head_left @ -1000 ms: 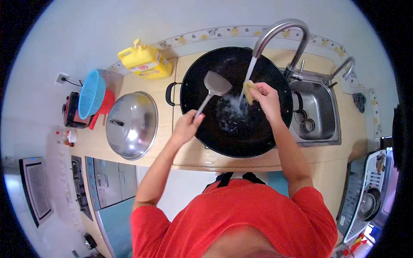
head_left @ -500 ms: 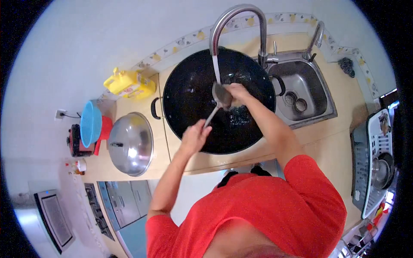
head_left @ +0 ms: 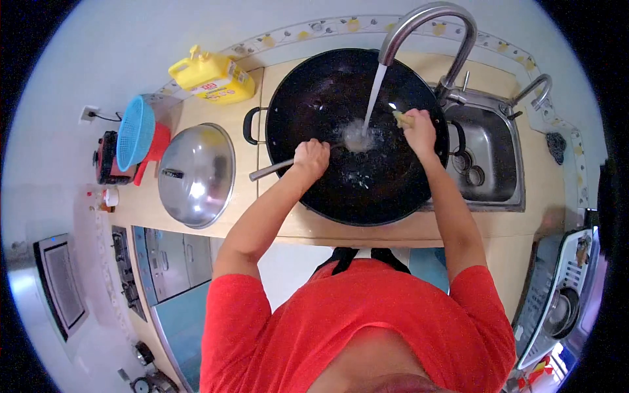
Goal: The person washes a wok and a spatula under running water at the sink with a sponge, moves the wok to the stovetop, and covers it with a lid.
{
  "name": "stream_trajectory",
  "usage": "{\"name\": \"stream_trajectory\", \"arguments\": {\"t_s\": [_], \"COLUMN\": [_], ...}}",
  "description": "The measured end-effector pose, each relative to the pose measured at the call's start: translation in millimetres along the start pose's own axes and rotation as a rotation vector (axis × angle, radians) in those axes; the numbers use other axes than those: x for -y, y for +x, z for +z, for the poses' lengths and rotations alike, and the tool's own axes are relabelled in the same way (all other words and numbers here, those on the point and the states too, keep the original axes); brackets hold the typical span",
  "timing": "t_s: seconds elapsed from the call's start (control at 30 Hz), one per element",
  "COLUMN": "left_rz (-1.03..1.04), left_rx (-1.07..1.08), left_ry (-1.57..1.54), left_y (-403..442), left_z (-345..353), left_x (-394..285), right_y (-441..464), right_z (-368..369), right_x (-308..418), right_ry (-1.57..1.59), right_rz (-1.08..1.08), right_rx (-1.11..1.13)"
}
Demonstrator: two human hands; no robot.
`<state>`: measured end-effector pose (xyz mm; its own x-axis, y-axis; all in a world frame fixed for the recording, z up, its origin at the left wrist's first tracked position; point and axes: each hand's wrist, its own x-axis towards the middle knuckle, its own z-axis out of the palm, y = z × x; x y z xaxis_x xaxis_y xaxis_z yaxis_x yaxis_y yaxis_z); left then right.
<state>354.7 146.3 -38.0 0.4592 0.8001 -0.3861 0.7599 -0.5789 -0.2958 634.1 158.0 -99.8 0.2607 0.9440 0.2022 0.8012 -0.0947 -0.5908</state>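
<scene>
Over the left part of a large black wok (head_left: 393, 190), my left hand (head_left: 312, 159) is closed round the shaft of a metal spatula (head_left: 274, 169). The handle end sticks out past the wok's left rim, and the blade is blurred under the water. Water runs from the curved faucet (head_left: 429, 12) into the wok's middle, splashing where it lands. My right hand (head_left: 420, 133) pinches a yellowish-green sponge or cloth (head_left: 403, 120) over the wok's right side, apart from the spatula.
Left of the wok are a domed steel lid (head_left: 196, 175), a yellow jug (head_left: 213, 77), a blue colander (head_left: 135, 134) and a red container (head_left: 157, 147). A steel sink (head_left: 488, 157) with a smaller faucet (head_left: 538, 88) lies right. A dish rack (head_left: 547, 295) stands lower right.
The spatula has turned from upright to nearly level, its blade now lowered under the stream. My right hand has moved right, away from the blade with the sponge. The camera view has shifted.
</scene>
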Motion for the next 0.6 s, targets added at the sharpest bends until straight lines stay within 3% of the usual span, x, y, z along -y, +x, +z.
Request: {"name": "stream_trajectory", "arguments": {"t_s": [0.2,0.23,0.27,0.33,0.4,0.43,0.53,0.6], "left_rz": [-0.045,-0.070,-0.069,-0.067,-0.084,-0.085,-0.070,-0.061], "left_rx": [0.060,0.066,0.056,0.045,0.025,0.024,0.022,0.026], "left_ry": [-0.134,-0.191,-0.185,-0.180,-0.186,-0.193,-0.192,-0.175], "left_y": [3.8,6.1,8.0,4.4,8.7,9.9,9.3,10.9], "left_z": [-9.2,-8.4,-10.8,-13.4,-6.5,-4.9,-6.2,-13.8], "left_x": [-3.8,-5.2,-4.9,-7.6,-7.2,-7.0,-8.7,-8.5], "right_y": [22.1,8.6,7.6,-5.7,-24.1,-29.0,-10.6,-7.1], "right_z": [112.6,124.4,114.1,103.8,98.7,133.1,116.3,120.7], "right_x": [36.3,53.3,75.2,75.3,89.4,68.9,66.5,61.9], "right_ry": [0.024,0.417,0.723,0.189,0.305,0.342,0.348,0.336], "right_rz": [-0.011,0.218,0.482,-0.244,-0.271,-0.284,0.243,0.054], "right_rx": [0.109,0.000,0.108,0.185,0.158,0.009,0.211,0.163]}}
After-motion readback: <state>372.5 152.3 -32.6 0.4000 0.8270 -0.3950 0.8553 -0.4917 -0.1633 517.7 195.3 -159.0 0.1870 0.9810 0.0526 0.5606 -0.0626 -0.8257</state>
